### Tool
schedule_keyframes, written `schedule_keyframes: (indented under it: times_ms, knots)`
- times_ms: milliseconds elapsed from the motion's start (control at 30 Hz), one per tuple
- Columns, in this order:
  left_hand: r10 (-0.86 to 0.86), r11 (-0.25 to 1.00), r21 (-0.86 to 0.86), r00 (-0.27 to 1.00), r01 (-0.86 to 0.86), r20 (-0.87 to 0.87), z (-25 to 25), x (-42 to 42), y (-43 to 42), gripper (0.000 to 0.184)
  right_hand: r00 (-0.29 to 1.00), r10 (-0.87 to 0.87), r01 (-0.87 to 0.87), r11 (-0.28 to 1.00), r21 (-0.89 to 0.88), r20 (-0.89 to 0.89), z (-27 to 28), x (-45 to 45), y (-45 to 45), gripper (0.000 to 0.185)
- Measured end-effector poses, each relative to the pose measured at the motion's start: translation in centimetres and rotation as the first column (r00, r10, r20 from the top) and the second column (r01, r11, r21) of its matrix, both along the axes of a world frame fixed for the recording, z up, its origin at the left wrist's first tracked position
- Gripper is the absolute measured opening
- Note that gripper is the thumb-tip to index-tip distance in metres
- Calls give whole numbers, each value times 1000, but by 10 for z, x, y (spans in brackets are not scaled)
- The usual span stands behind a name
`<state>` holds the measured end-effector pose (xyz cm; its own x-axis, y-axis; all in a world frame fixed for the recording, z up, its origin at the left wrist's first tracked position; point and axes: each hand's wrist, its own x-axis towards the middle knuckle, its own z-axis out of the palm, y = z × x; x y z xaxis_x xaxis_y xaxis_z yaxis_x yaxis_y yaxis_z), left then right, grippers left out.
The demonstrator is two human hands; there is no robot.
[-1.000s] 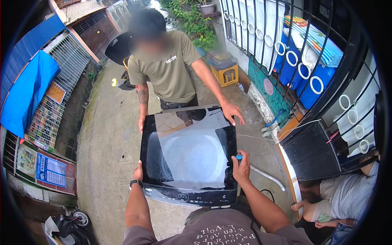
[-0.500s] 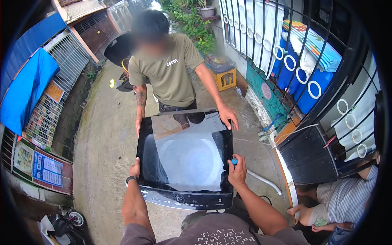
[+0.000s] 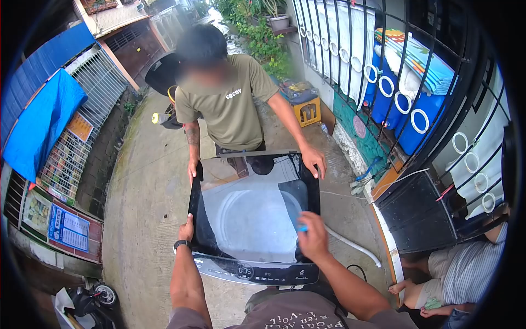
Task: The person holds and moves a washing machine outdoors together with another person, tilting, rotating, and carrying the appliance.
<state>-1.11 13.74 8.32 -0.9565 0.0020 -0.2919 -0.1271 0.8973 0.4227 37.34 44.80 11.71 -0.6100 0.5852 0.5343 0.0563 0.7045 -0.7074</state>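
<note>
In front of me stands a top-loading washing machine (image 3: 249, 219) with a dark glass lid and a control panel (image 3: 252, 270) lit with "0:05". My left hand (image 3: 187, 229), with a dark watch at the wrist, grips the machine's left side. Over the right part of the lid, my right hand (image 3: 314, 237) is closed around a small blue object (image 3: 302, 228), mostly hidden by the fingers. Opposite me, a co-worker in an olive shirt holds the far end, one hand (image 3: 192, 167) at the left corner and the other hand (image 3: 314, 159) at the right.
A grey hose (image 3: 356, 248) lies on the concrete ground (image 3: 142, 219) to the right. Beyond it are a barred window (image 3: 405, 66) and a seated person (image 3: 466, 268) in striped clothing. A yellow crate (image 3: 307, 111) stands behind the co-worker; a motorbike (image 3: 90, 307) is at lower left.
My right hand has moved from the machine's right edge inward over the lid, carrying the blue object. My left hand and the co-worker's hands stay on the machine. The view has shifted slightly.
</note>
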Motion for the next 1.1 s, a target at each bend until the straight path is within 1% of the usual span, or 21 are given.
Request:
schedule_keyframes:
  times_ms: [33, 67, 100, 133, 167, 233, 300, 367, 433, 467, 533, 600, 633, 667, 700, 733, 767, 833, 867, 933, 1100]
  knots:
    - [5, 1000, -2, 1000, -5, 2, -1, -1, 0, 95, 980, 195, -196, 979, -56, -33, 14, -12, -11, 28]
    - [0, 1000, -19, 1000, 0, 16, 0, -1, 1, 95, 873, 488, -457, 825, -332, 11, 19, -26, -18, 30]
    - [-4, 999, -35, 1000, 5, 28, 1, -1, 0, 94, 679, 733, -612, 539, -579, -35, 20, -42, -28, 32]
    - [-1, 999, -34, 1000, 2, 26, 1, -1, -1, 94, 609, 793, -645, 486, -590, -14, 13, -61, -43, 34]
    - [0, 1000, -26, 1000, 1, 23, 1, 0, -2, 94, 535, 845, -674, 432, -600, 8, 5, -82, -60, 36]
    - [-3, 1000, -17, 1000, 4, 22, -1, -1, -2, 95, 610, 779, -673, 605, -426, 143, -2, -111, -102, 37]
    - [16, 1000, -11, 999, -16, 32, -4, -6, -4, 95, 364, 909, -794, 416, -443, 201, 10, -123, -120, 38]
    - [11, 1000, -23, 1000, -11, 20, -10, -15, -6, 95, 319, 917, -813, 394, -429, 238, 13, -116, -136, 38]
    - [17, 999, -37, 1000, -16, 16, -10, -14, -7, 96, 350, 918, -832, 397, -387, 189, 4, -102, -140, 41]
    - [14, 999, -34, 999, -13, 32, -7, -12, -7, 96, 338, 921, -835, 388, -390, 192, 0, -94, -134, 41]
    - [15, 999, -38, 999, -13, 38, -4, -10, -8, 96, 345, 929, -776, 361, -517, 131, 6, -68, -110, 43]
    - [21, 999, -36, 999, -20, 32, -7, -13, -10, 96, 502, 850, -652, 492, -577, 157, 14, -37, -81, 43]
    - [16, 999, -35, 1000, -15, 27, -9, -15, -10, 97, 651, 744, -563, 606, -562, 149, 8, -22, -68, 41]
    - [21, 999, -32, 999, -20, 30, -10, -15, -10, 97, 808, 578, -483, 758, -438, 110, -7, -10, -56, 37]
    - [27, 999, -35, 999, -26, 28, -9, -15, -9, 97, 924, 372, -347, 912, -219, 86, -12, -2, -42, 34]
    - [35, 999, -37, 999, -34, 26, -10, -15, -9, 97, 978, 199, -190, 972, -137, 56, -17, 5, -29, 33]
    - [41, 999, -34, 999, -39, 30, -10, -14, -9, 97, 997, 66, -64, 995, -77, 26, -24, 7, -18, 32]
    - [9, 1000, 21, 999, -9, 34, -9, -13, -10, 97, 999, -21, 23, 998, -62, 34, -31, 4, -3, 32]
    - [16, 1000, 23, 999, -17, 34, -9, -13, -9, 97, 999, -13, 15, 998, -60, 34, -34, 2, -3, 32]
    - [18, 1000, 13, 999, -18, 34, -9, -13, -10, 97, 992, -21, 12, 998, 66, 125, -31, -3, -6, 33]
    - [6, 1000, 17, 1000, -6, 31, -6, -11, -7, 98, 995, -35, 28, 997, 75, 93, -40, 0, -4, 34]
